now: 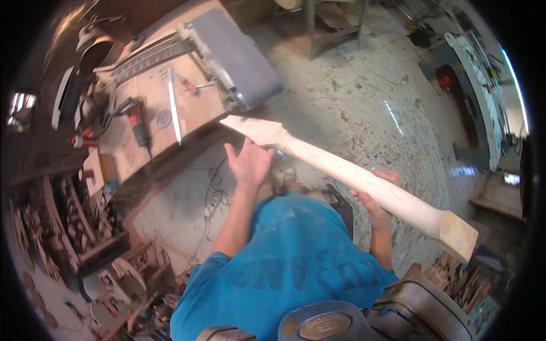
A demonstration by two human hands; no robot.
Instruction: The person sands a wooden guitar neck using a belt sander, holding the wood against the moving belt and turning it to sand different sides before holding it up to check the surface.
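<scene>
A pale, unfinished wooden guitar neck lies slantwise in front of my body. Its pointed headstock is at the upper left, and its squared heel block at the lower right. My right hand is wrapped round the shaft towards the heel, thumb on the near side and fingers at the far side. Below the headstock, my left hand is open, palm up and thumb spread away. Its fingertips reach the headstock's lower edge; whether they bear any weight I cannot tell.
A belt sander stands beside a wooden workbench at the upper left. On the bench lie a red and black power tool and a steel ruler. Cables trail over the dusty floor. Racks of wood pieces stand at left.
</scene>
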